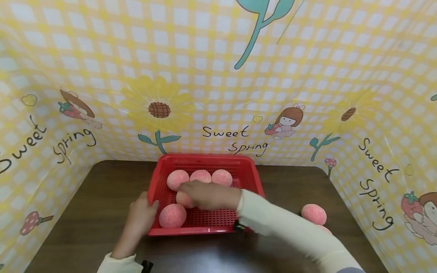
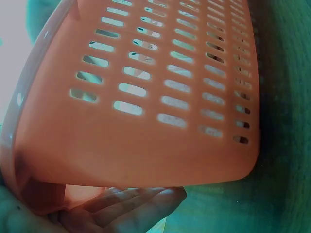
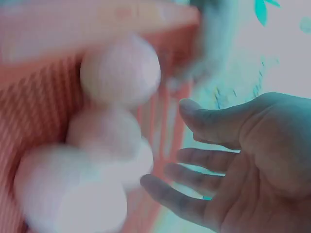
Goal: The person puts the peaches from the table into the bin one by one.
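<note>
A red plastic basket [image 1: 209, 229] with slotted walls stands on the table. My left hand [image 1: 141, 212] holds its left rim, the thumb over the edge; in the left wrist view its fingers [image 2: 146, 208] lie along the basket's outside. Over the basket's middle is my right hand [image 1: 208, 194], with a smaller peach-like ball [image 1: 183, 200] by its fingertips. The right wrist view shows this hand [image 3: 243, 165] with fingers apart and nothing in its palm. Several pink peach-like balls lie in the basket: one [image 1: 172, 216] front left, others [image 1: 178, 179] along the back.
Two more pink peach-like balls [image 1: 313, 214] lie on the dark wooden table [image 1: 286, 182] at the right, one partly hidden by the right sleeve [image 1: 290, 223]. A yellow checked cloth [image 1: 211, 94] printed with flowers hangs behind and at both sides.
</note>
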Demonstrator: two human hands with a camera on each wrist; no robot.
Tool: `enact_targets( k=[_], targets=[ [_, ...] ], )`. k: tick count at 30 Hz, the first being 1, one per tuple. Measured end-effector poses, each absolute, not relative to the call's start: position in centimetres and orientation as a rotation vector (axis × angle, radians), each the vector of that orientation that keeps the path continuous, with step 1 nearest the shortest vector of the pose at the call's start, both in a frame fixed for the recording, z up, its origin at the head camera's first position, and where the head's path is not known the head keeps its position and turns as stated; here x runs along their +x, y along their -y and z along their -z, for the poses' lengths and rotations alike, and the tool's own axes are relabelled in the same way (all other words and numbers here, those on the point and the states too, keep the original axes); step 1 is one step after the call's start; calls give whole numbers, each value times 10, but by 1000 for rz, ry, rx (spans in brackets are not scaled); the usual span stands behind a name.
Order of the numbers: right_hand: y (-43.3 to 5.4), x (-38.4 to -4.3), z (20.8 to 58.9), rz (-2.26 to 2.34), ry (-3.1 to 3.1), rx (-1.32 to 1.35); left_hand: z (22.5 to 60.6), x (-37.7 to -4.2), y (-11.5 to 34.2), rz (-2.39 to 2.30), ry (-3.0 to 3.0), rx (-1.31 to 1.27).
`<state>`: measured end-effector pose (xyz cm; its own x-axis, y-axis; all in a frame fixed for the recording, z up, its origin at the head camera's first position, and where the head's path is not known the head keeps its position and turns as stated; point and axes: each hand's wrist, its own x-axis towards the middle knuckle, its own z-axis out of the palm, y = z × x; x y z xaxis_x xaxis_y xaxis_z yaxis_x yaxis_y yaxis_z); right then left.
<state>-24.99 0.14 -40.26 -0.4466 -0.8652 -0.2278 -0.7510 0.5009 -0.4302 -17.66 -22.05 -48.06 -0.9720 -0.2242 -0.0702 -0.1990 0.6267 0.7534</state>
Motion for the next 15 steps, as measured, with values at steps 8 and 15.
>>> enact_targets(
  k=[8,15],
  targets=[
    [-139,-284,387,433,-2601,-1153,477,-179,219,1309,2815,347],
    [-259,-293,398,394,-2645,-891,479,-179,221,1314,2835,344]
  ],
)
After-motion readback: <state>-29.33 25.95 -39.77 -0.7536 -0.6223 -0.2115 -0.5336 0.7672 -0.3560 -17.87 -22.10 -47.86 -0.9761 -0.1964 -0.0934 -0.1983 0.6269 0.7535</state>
